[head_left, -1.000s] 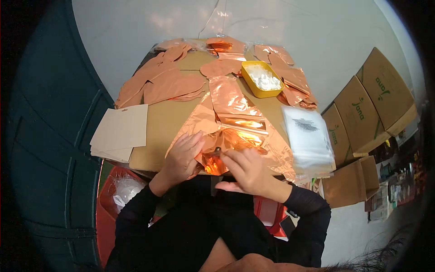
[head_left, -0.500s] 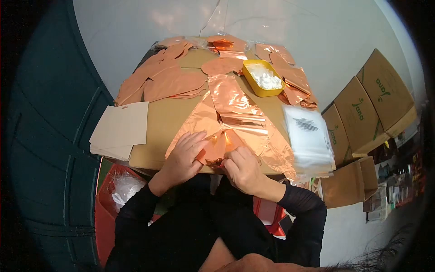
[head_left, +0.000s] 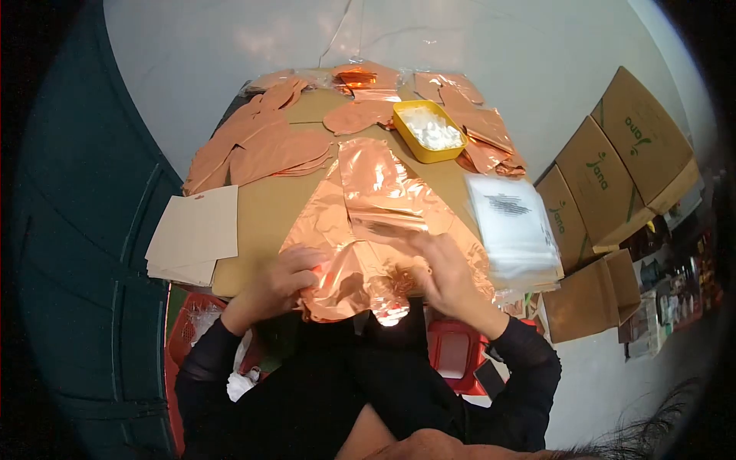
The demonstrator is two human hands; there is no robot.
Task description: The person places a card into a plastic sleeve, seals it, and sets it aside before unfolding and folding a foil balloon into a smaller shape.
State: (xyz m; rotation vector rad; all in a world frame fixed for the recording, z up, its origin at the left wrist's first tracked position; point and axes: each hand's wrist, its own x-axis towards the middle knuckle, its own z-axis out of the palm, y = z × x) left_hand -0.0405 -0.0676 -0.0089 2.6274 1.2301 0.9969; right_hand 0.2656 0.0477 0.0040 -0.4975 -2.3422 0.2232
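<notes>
A flat, copper-coloured foil balloon (head_left: pixel 349 284) lies creased at the near edge of the table, its front part hanging over the edge. My left hand (head_left: pixel 285 282) is closed with bent fingers on the left side of this foil. Over its right side is my right hand (head_left: pixel 446 274), smeared by motion, so its grip cannot be made out. Beneath and beyond the hands, more shiny copper foil (head_left: pixel 376 172) spreads in a wide triangle, narrowing away from me.
Flat foil pieces (head_left: pixel 280 153) are stacked at the left and back. A yellow tray (head_left: pixel 433 155) holds small white items. Clear plastic bags (head_left: pixel 514 230) lie right, beige cards (head_left: pixel 195 226) left. Cardboard boxes (head_left: pixel 606 176) stand beyond the right side; a red basket (head_left: pixel 180 330) is below left.
The foil between my hands has been spread wider and pulled toward me over the table edge. My left hand moved left and my right hand moved right, apart from each other.
</notes>
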